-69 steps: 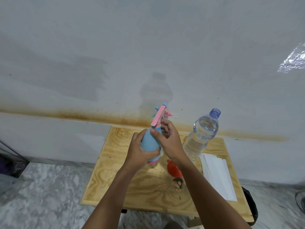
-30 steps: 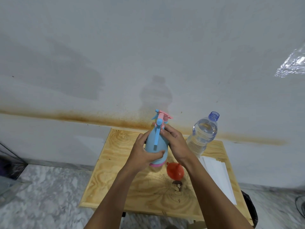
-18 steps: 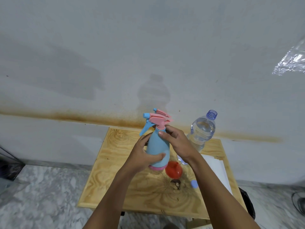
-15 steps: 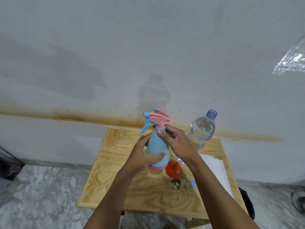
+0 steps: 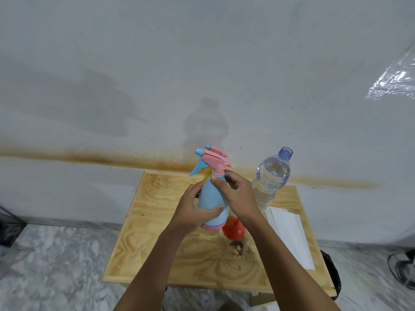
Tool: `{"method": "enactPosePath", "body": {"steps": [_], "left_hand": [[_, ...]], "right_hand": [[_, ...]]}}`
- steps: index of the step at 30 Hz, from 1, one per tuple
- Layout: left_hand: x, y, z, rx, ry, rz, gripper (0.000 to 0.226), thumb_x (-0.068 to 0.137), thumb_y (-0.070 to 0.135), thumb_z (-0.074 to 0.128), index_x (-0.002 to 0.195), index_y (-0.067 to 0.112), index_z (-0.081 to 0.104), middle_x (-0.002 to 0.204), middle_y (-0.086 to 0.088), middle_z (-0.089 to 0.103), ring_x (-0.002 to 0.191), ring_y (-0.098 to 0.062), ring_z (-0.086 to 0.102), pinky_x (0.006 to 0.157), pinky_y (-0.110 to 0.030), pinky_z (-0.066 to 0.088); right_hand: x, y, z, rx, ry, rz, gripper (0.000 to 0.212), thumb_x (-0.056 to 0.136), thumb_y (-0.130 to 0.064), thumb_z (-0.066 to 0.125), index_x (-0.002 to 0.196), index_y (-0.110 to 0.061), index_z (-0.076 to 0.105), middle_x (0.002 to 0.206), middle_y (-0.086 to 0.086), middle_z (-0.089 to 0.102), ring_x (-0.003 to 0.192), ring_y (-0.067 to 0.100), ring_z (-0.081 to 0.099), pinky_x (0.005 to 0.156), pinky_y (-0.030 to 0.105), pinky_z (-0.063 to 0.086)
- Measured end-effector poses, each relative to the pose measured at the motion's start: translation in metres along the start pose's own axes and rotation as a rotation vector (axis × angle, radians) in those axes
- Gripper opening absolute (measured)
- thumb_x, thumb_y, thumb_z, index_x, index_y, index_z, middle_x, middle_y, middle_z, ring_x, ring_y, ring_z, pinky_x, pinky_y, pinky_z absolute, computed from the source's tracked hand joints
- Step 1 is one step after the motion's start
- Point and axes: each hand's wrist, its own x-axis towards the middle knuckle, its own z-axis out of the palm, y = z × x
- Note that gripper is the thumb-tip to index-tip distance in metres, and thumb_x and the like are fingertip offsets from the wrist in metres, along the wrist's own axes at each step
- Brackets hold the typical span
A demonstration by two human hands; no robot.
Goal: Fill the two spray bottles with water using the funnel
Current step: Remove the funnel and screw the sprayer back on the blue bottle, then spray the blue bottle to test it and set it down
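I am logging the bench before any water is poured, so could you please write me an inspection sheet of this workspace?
Surface: wooden table, bare plywood top.
Job's things: blue spray bottle upright, pink head on; second spray head behind it, body mostly hidden; red funnel lying on the table; water bottle uncapped, holding water.
Clutter: white paper on the table's right side.
Hands: left hand grips the blue bottle's body; right hand pinches its neck.
Cables: nothing seen.
Surroundings: stained wall, marble floor, fan at the right edge.
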Motion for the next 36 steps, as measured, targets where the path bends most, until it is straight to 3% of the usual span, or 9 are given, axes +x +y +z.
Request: {"method": "enactPosePath", "body": {"steps": [5,10,13,17,23,26,29,31,36], "left_hand": [[-0.002,-0.001,0.004,-0.087,-0.068,-0.043,0.065,0.067,0.025,0.089,0.127,0.030,0.064,0.113,0.003,0.069,0.108,-0.016,0.066,0.080,-0.037,0.062],[0.001,-0.001,0.000,-0.102,-0.175,-0.124,0.077,0.055,0.034,0.093,0.124,0.024,0.061,0.117,-0.004,0.069,0.110,-0.020,0.065,0.088,-0.041,0.060],[0.003,-0.002,0.000,-0.162,-0.261,-0.207,0.083,0.047,0.030,0.095,0.119,0.019,0.055,0.117,-0.012,0.069,0.101,-0.015,0.068,0.081,-0.033,0.058],[0.006,-0.010,0.000,-0.187,-0.284,-0.275,0.088,0.046,0.028,0.096,0.119,0.017,0.049,0.116,-0.010,0.073,0.109,-0.023,0.069,0.090,-0.045,0.057],[0.008,-0.035,-0.012,-0.211,-0.351,-0.357,0.102,0.043,0.043,0.100,0.131,0.025,0.052,0.122,-0.007,0.069,0.119,-0.020,0.063,0.091,-0.033,0.057],[0.005,-0.061,-0.019,0.086,-0.215,-0.427,0.098,0.054,0.057,0.091,0.138,0.025,0.051,0.139,-0.001,0.055,0.127,-0.013,0.052,0.092,-0.018,0.047],[0.000,-0.101,-0.024,0.631,-0.010,-0.474,0.094,0.074,0.056,0.080,0.150,0.020,0.038,0.156,-0.005,0.038,0.144,-0.023,0.036,0.114,-0.035,0.036],[-0.002,-0.115,-0.024,0.832,-0.065,-0.559,0.100,0.079,0.063,0.071,0.157,0.021,0.024,0.165,-0.008,0.020,0.151,-0.028,0.020,0.121,-0.043,0.025],[0.000,-0.134,-0.017,1.031,-0.179,-0.590,0.100,0.081,0.071,0.061,0.158,0.028,0.015,0.167,-0.007,0.002,0.153,-0.032,0.005,0.122,-0.051,0.015]], "right_hand": [[0.007,0.005,-0.005,-0.073,0.050,0.040,0.007,0.084,-0.035,0.077,0.087,-0.035,0.071,0.091,-0.013,0.074,0.088,0.001,0.068,0.080,0.029,0.057],[0.017,-0.004,-0.019,-0.032,-0.172,0.107,0.030,0.082,-0.038,0.072,0.107,-0.023,0.066,0.089,-0.006,0.068,0.081,0.007,0.064,0.074,0.026,0.052],[0.023,-0.010,-0.021,-0.082,-0.217,0.238,0.030,0.078,-0.042,0.065,0.098,-0.021,0.068,0.086,-0.003,0.066,0.075,0.006,0.060,0.074,0.025,0.047],[0.023,-0.012,-0.016,-0.085,-0.255,0.247,0.018,0.094,-0.011,0.055,0.101,-0.015,0.071,0.078,0.008,0.065,0.064,0.007,0.058,0.070,0.021,0.047],[0.019,0.000,-0.024,-0.139,-0.202,0.309,0.026,0.096,-0.001,0.046,0.086,-0.017,0.064,0.063,-0.021,0.070,0.052,-0.005,0.058,0.058,0.007,0.043],[0.018,0.011,-0.023,-0.251,-0.255,0.407,0.021,0.097,-0.006,0.049,0.108,-0.011,0.065,0.085,-0.010,0.074,0.054,0.002,0.061,0.050,0.008,0.043],[0.012,0.036,-0.019,-0.426,-0.402,0.508,0.031,0.099,-0.022,0.047,0.126,-0.021,0.060,0.107,0.002,0.071,0.084,0.020,0.069,0.064,0.014,0.048],[0.006,0.052,-0.015,-0.456,-0.437,0.569,0.029,0.097,-0.025,0.046,0.120,-0.036,0.058,0.100,-0.001,0.071,0.091,0.022,0.068,0.078,0.023,0.049],[-0.002,0.084,-0.010,-0.494,-0.357,0.681,0.019,0.092,-0.028,0.046,0.085,-0.034,0.063,0.088,-0.002,0.071,0.084,0.020,0.064,0.096,0.040,0.051]]}}
